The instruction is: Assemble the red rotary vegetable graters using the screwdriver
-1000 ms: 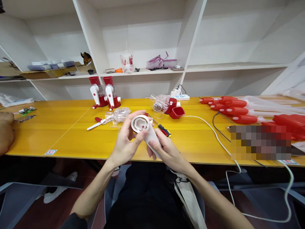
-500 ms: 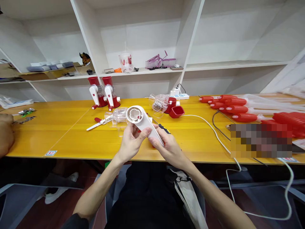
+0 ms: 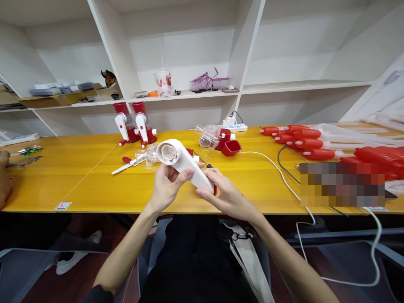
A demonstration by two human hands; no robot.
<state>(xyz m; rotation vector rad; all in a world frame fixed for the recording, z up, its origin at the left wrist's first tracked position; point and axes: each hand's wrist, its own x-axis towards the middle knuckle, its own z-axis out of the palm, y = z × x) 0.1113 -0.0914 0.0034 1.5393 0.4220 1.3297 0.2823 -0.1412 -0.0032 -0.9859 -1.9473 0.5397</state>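
Note:
Both my hands hold a white plastic crank arm [image 3: 183, 162] with a round hub at its upper left end, above the front of the yellow table [image 3: 94, 181]. My left hand [image 3: 166, 185] grips its middle from below, thumb on top. My right hand [image 3: 222, 193] holds its lower right end, where a bit of red shows. A clear plastic housing [image 3: 148, 155] and a red-and-white handle piece [image 3: 126, 164] lie just behind the arm. A black-and-yellow screwdriver [image 3: 208, 166] is partly hidden behind my right hand.
Two red-and-white hand grinders [image 3: 134, 124] stand at the back. A clear part [image 3: 208, 135], red cups [image 3: 232, 147] and a power strip [image 3: 235, 125] sit mid-table. Red-capped tubes [image 3: 303, 136] fill the right; a white cable [image 3: 284, 176] runs off the edge. Another person's hand [image 3: 3, 181] is at far left.
The white arm has been raised and tilted out, its round hub swinging up and left. My left hand slid from the hub down to the middle of the arm.

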